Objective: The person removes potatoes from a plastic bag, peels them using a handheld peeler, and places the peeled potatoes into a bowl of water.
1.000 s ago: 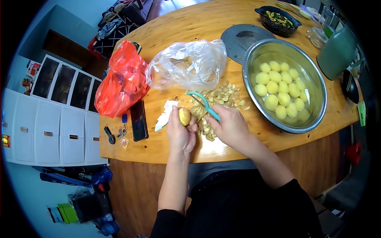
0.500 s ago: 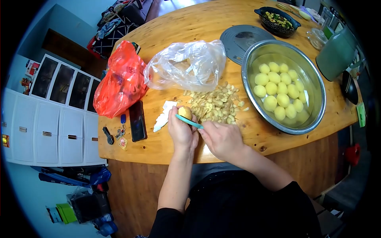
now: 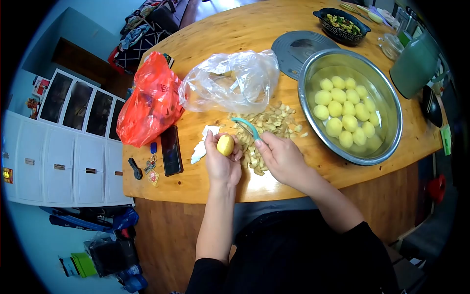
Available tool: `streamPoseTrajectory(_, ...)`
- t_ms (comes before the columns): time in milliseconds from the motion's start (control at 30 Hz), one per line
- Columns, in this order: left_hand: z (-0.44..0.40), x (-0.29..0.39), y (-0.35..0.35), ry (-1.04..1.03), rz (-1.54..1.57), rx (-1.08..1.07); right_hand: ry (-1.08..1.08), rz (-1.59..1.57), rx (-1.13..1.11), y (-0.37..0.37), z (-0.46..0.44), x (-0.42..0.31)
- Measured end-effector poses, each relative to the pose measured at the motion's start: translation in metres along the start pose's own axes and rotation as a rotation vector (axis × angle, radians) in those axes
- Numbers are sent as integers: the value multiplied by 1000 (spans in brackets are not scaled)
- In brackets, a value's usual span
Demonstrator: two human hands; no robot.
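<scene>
"What is held?"

"A potato [image 3: 225,145] is cupped in the left hand [image 3: 223,167], over the near part of the table [image 3: 313,171], gripped between thumb and curled fingers."

"And the right hand [image 3: 284,158]?"

"It is clenched around the handle of a peeler [image 3: 255,132], whose curved head is pointed up and left, at the edge of the peelings [image 3: 274,120]."

"How is the potato set against the peeler?"

"It is placed to the left of the right fingers and slightly nearer the table's near edge than the peeler's head; no contact is seen. Its long axis is aimed roughly along the left forearm, and its far end is uncovered."

"Which hand is nearer?"

"The left, by which it is held: thumb to its left, fingers to its right. The right is set apart, across a gap."

"And alongside?"

"Paper [image 3: 199,151] is laid left of the left hand; a bowl [image 3: 360,159] of pale potatoes [image 3: 349,122] is set beyond the right."
</scene>
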State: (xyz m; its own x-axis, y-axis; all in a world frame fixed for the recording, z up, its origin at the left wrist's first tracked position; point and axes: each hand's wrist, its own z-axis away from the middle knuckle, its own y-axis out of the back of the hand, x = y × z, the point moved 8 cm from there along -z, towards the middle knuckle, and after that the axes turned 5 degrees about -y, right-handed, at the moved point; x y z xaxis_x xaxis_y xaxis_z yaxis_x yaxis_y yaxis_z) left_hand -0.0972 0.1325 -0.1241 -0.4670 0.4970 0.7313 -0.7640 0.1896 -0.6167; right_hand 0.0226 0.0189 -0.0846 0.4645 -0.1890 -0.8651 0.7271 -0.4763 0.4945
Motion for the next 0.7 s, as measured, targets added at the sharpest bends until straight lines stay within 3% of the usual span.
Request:
streamPoseTrajectory(67, -4, -5, -2, 81, 73, -109, -16, -22, -13, -2, 2, 1)
streamPoseTrajectory(167, -1, -7, -8, 106, 22, 48, -17, -118, -8, -1, 2, 2)
streamPoseTrajectory(267, -3, -13, -7, 143, 105, 50, 40, -40, 12, 1, 5, -7)
streamPoseTrajectory(367, -11, -15, -3, 79, 89, -49, 128, 24, 3, -3, 10, -20)
streamPoseTrajectory(533, -8, -13, -10, 15, -45, 108, 196, 109, 22, -14, 14, -20)
streamPoseTrajectory(700, -9, -8, -11, -59, -111, 133, 227, 146, 39, -14, 14, -21)
